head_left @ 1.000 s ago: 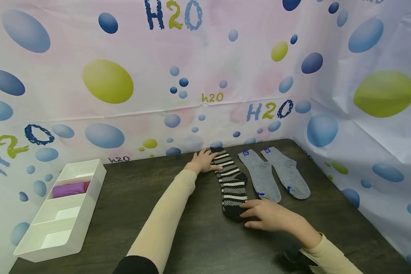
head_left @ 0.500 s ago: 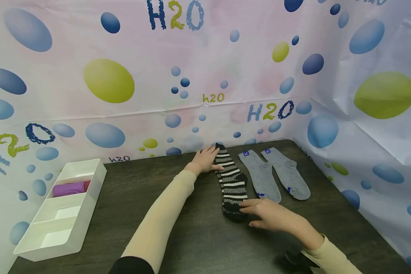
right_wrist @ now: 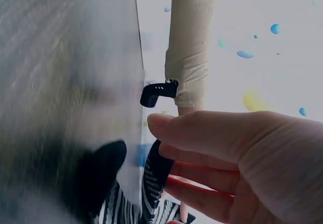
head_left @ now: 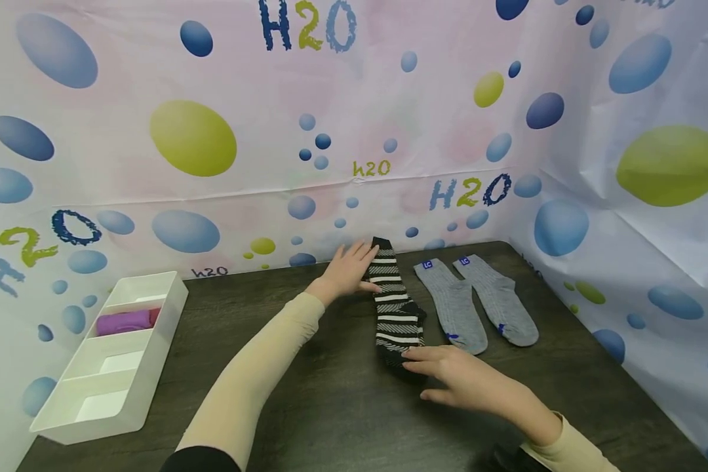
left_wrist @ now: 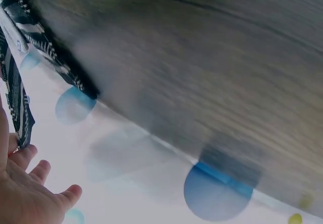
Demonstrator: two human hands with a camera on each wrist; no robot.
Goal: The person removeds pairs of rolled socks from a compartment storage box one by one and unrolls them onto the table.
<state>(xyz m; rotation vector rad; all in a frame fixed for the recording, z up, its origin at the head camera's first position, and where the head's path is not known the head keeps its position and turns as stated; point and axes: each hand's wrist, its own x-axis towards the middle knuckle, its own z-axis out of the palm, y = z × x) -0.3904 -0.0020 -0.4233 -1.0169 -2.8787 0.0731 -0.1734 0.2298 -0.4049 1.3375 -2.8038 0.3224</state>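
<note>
A black-and-white striped sock (head_left: 392, 288) is raised between my two hands. My left hand (head_left: 347, 270) pinches it at the cuff, and its other fingers fan out in the left wrist view. At the toe end, my right hand (head_left: 463, 377) holds the sock between thumb and fingers; the fingers partly hide the toe. Below it, a second striped sock (right_wrist: 108, 156) lies on the dark table (head_left: 283, 393), seen apart from the raised sock (right_wrist: 154, 176) in the right wrist view. Two grey socks (head_left: 455, 305) (head_left: 501, 301) lie flat to the right.
On the left stands a white divided tray (head_left: 153, 367). One compartment holds a purple roll (head_left: 124, 322) and a red one (head_left: 154, 317). A patterned sheet (head_left: 271, 131) hangs behind the table and along its right side. A black wrist mount (right_wrist: 156, 93) sits on the left forearm.
The upper striped sock has come up off the lower one, its cuff and toe shifting toward the back. Both hands have risen with it; grey socks and tray stay put.
</note>
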